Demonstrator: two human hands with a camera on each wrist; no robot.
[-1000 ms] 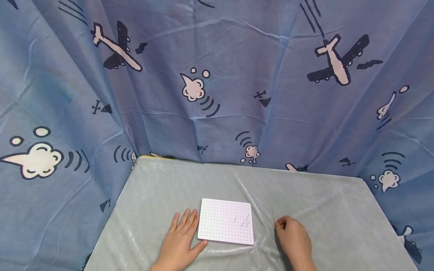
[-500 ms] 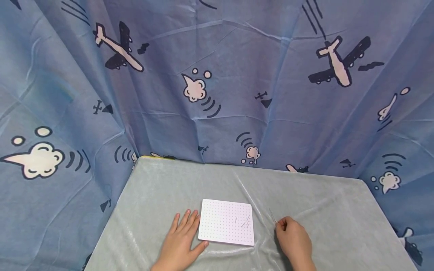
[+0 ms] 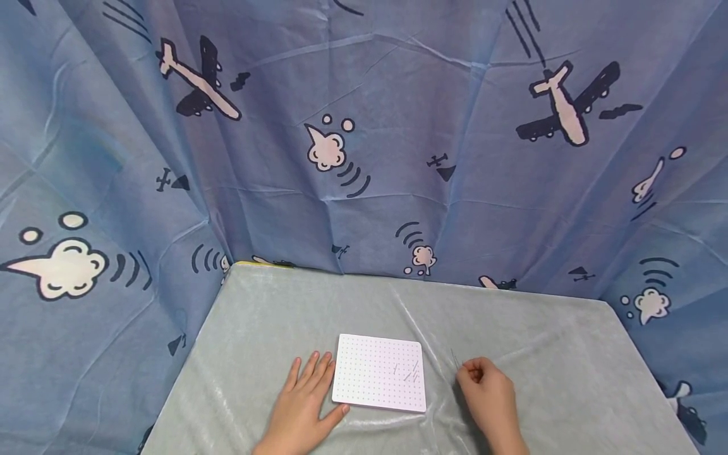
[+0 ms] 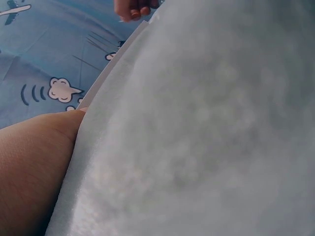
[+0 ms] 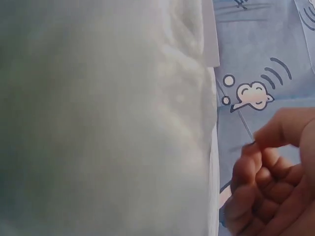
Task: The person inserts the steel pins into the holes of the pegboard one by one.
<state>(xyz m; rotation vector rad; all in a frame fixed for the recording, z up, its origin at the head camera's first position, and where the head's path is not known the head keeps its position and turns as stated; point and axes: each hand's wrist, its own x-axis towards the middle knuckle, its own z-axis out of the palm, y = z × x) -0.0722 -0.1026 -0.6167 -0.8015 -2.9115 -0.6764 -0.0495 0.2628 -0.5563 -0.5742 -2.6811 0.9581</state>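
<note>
A white rectangular board (image 3: 364, 373) dotted with a grid of small holes lies on the grey cloth. Several thin, dark, needle-like pins (image 3: 407, 377) show on its right part. My left hand (image 3: 301, 401) lies with fingers spread beside the board, its index fingertip at the left edge and its thumb at the near left corner. To the right of the board, my right hand (image 3: 488, 398) pinches a thin needle-like pin (image 3: 454, 358) between thumb and index finger, the pin pointing up and away. In the right wrist view, the pin (image 5: 244, 124) sticks out past the fingertips.
Grey plush cloth (image 3: 273, 309) covers the table around the board, with some creases. A blue curtain (image 3: 375, 158) printed with planes and clouds rises behind the table's far edge and along both sides.
My right hand has shifted slightly left toward the board, still pinching the pin, which leans a little differently. My left hand and the board stay in place.
</note>
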